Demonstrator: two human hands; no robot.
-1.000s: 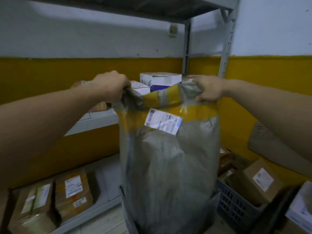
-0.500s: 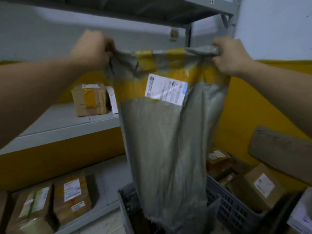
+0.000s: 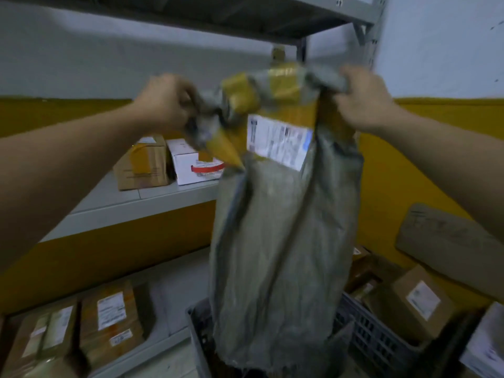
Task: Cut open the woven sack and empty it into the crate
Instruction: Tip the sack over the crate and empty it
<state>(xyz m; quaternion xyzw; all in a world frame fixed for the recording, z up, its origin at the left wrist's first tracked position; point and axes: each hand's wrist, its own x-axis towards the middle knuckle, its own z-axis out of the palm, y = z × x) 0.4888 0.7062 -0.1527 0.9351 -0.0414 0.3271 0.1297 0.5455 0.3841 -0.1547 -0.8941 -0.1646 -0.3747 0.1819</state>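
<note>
Grey woven sack (image 3: 278, 241) hangs limp and upside down over the dark slatted crate (image 3: 376, 342), its frayed open end dangling into the crate mouth; the left hand (image 3: 166, 102) is fisted tight on one taped corner, the right hand (image 3: 362, 99) clenched on the other; a white shipping label (image 3: 278, 143) sits below the yellow tape; cardboard boxes (image 3: 141, 162) rest on the grey shelf (image 3: 131, 203) behind.

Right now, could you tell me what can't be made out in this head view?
- Inside of the crate: hidden behind the hanging sack.
- Text on the sack's label: blurred by motion.
- Fingertips of the left hand and right hand: buried in bunched fabric.
- Sack's frayed bottom edge: cut off by the frame.
</note>
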